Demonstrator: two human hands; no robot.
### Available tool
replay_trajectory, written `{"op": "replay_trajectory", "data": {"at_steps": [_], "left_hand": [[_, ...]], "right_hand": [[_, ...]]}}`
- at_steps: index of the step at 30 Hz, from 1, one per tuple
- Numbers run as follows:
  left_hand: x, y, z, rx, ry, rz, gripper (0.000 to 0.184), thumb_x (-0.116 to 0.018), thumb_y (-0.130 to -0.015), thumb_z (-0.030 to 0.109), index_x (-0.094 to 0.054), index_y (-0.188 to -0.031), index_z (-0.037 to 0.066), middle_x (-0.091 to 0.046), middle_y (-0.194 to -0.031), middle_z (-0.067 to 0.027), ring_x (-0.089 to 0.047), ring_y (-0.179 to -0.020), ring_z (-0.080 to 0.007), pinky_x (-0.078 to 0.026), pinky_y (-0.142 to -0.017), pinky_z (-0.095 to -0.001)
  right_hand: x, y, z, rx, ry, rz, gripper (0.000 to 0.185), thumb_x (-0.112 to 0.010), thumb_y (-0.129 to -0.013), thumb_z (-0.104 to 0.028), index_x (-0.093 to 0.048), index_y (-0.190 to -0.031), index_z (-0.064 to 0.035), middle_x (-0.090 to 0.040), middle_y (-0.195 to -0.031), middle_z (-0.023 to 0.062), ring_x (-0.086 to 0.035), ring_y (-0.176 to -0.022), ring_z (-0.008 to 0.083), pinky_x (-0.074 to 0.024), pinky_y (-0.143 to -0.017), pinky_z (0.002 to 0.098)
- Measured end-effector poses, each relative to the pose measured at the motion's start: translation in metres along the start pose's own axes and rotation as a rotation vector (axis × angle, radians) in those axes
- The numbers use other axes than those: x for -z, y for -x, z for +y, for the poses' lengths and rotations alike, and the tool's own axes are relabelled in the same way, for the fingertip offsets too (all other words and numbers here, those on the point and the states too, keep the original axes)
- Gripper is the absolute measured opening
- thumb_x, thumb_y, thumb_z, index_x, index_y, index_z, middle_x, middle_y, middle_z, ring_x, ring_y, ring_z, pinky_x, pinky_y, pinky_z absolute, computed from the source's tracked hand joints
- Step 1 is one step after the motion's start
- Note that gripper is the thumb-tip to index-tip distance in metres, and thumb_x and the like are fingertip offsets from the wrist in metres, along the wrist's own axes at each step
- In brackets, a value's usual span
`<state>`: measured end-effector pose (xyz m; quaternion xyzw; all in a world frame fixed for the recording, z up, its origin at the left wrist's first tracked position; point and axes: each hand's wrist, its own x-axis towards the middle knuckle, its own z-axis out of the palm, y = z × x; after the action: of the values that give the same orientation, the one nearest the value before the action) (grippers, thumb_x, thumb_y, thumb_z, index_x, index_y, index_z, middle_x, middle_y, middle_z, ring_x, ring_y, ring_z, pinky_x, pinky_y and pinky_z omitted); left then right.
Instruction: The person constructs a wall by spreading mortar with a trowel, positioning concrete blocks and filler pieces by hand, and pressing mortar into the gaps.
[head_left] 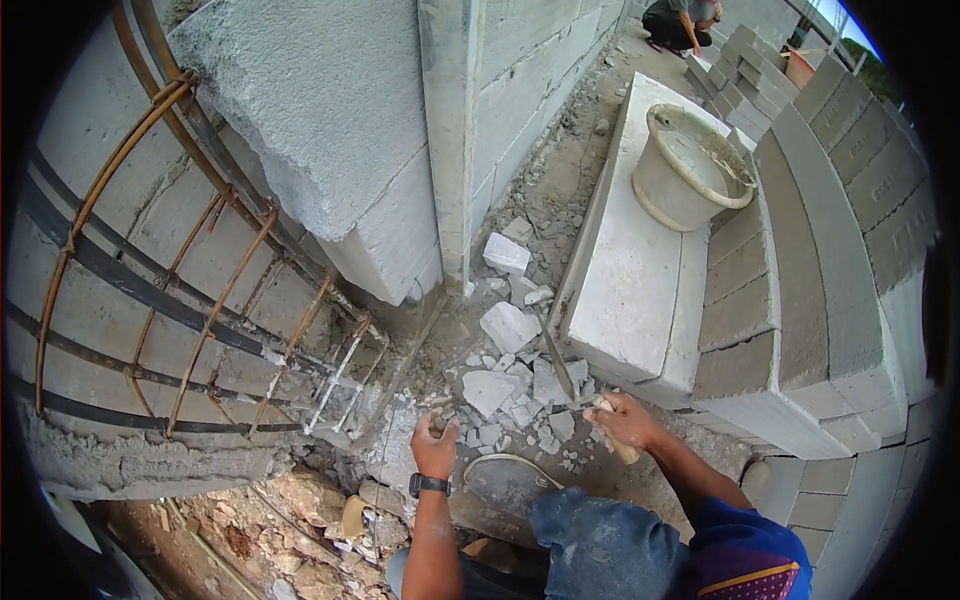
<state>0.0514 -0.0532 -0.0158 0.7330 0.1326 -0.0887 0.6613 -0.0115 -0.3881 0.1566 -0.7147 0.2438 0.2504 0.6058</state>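
My right hand point(625, 425) is closed around the pale wooden handle of a tool. A long, narrow metal blade point(562, 370) points from it up and left over broken block pieces; its exact kind is unclear. My left hand point(435, 447), with a dark watch point(428, 485) on the wrist, is over the rubble's left side. Its fingers are half curled, with a gap between thumb and fingers and nothing visible in it. White block chunks point(490, 391) and small crumbs lie between my hands. A round, dusty grey object point(508, 482) is by my knees.
At left, a rusty rebar cage point(215, 320) stands beside a rough-edged block wall point(320, 110). A mortar-stained bucket point(680, 170) sits on a long pale block point(625, 290) at right, near stacked grey blocks point(840, 250). Another person point(682, 22) crouches far back.
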Motion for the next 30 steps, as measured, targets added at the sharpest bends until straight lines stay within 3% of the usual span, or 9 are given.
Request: {"op": "replay_trajectory", "data": {"at_steps": [4,6,8,10,12,18,24,27,30], "left_hand": [[0.002,0.001,0.015,0.079,-0.058,0.011,0.056,-0.078,-0.081,0.007,-0.057,-0.131,-0.006,-0.070,-0.099,-0.0086,-0.063,-0.078,-0.0117,-0.052,-0.069,-0.0266],[0.000,0.006,0.040,0.098,-0.033,-0.003,0.061,-0.077,-0.081,0.006,-0.053,-0.136,-0.007,-0.070,-0.107,-0.0118,-0.066,-0.086,-0.0140,-0.053,-0.075,-0.0272],[-0.011,-0.001,0.020,-0.133,-0.026,-0.017,0.061,-0.074,-0.084,0.002,-0.050,-0.139,-0.006,-0.067,-0.115,-0.0127,-0.065,-0.100,-0.0168,-0.052,-0.084,-0.0283],[-0.015,-0.003,0.014,-0.203,0.006,-0.050,0.059,-0.071,-0.087,0.000,-0.046,-0.141,-0.006,-0.061,-0.129,-0.0156,-0.060,-0.120,-0.0244,-0.049,-0.099,-0.0334],[-0.016,0.006,0.030,-0.075,0.037,-0.072,0.057,-0.071,-0.087,0.000,-0.048,-0.139,-0.006,-0.061,-0.130,-0.0161,-0.061,-0.120,-0.0250,-0.050,-0.098,-0.0341],[-0.039,0.028,0.094,-0.001,0.118,0.084,0.037,-0.071,-0.089,0.002,-0.057,-0.123,-0.004,-0.066,-0.116,-0.0120,-0.064,-0.099,-0.0187,-0.051,-0.091,-0.0298],[-0.041,0.148,0.172,0.131,-0.226,-0.308,0.045,-0.073,-0.089,0.011,-0.057,-0.129,-0.005,-0.070,-0.116,-0.0163,-0.069,-0.103,-0.0228,-0.055,-0.088,-0.0330],[-0.025,0.207,0.239,0.218,-0.331,-0.460,0.045,-0.073,-0.089,0.018,-0.060,-0.126,-0.004,-0.072,-0.114,-0.0191,-0.072,-0.101,-0.0256,-0.056,-0.088,-0.0358],[-0.007,0.242,0.297,0.227,-0.426,-0.524,0.049,-0.073,-0.089,0.018,-0.058,-0.130,-0.004,-0.071,-0.117,-0.0180,-0.072,-0.102,-0.0261,-0.057,-0.087,-0.0362]], "right_hand": [[-0.011,0.016,-0.014,0.136,0.188,-0.187,0.025,-0.071,-0.096,-0.026,-0.059,-0.095,-0.0040,-0.056,-0.069,0.0009,-0.054,-0.050,0.0115,-0.0469,-0.045,0.0300],[-0.004,-0.003,0.001,0.092,-0.034,-0.146,0.026,-0.071,-0.096,-0.027,-0.059,-0.095,-0.0041,-0.056,-0.069,0.0008,-0.054,-0.051,0.0114,-0.0464,-0.045,0.0301],[-0.002,-0.011,0.001,-0.057,-0.302,0.068,0.025,-0.069,-0.098,-0.027,-0.059,-0.095,-0.0050,-0.055,-0.070,0.0007,-0.053,-0.051,0.0115,-0.0462,-0.046,0.0295],[0.002,-0.006,0.002,0.001,-0.126,-0.017,0.024,-0.069,-0.098,-0.028,-0.059,-0.096,-0.0056,-0.055,-0.071,0.0006,-0.054,-0.052,0.0112,-0.0470,-0.046,0.0289],[0.010,0.007,-0.008,0.073,0.043,-0.182,0.025,-0.069,-0.098,-0.029,-0.059,-0.096,-0.0065,-0.056,-0.072,0.0006,-0.055,-0.054,0.0110,-0.0477,-0.046,0.0293],[0.027,0.003,-0.033,-0.065,-0.131,-0.098,0.022,-0.069,-0.098,-0.027,-0.057,-0.097,-0.0075,-0.056,-0.071,0.0003,-0.055,-0.055,0.0111,-0.0465,-0.048,0.0296],[-0.014,0.101,-0.117,0.218,0.223,0.008,0.029,-0.075,-0.093,-0.028,-0.057,-0.092,-0.0052,-0.059,-0.071,0.0028,-0.056,-0.055,0.0114,-0.0444,-0.047,0.0301],[-0.013,0.151,-0.131,-0.212,-0.370,-0.193,0.038,-0.076,-0.092,-0.036,-0.057,-0.090,-0.0027,-0.060,-0.069,0.0059,-0.057,-0.055,0.0157,-0.0471,-0.052,0.0344],[0.002,0.218,-0.132,-0.205,-0.144,-0.034,0.049,-0.073,-0.090,-0.043,-0.056,-0.098,0.0025,-0.066,-0.074,0.0191,-0.067,-0.066,0.0309,-0.0523,-0.067,0.0441]]}}
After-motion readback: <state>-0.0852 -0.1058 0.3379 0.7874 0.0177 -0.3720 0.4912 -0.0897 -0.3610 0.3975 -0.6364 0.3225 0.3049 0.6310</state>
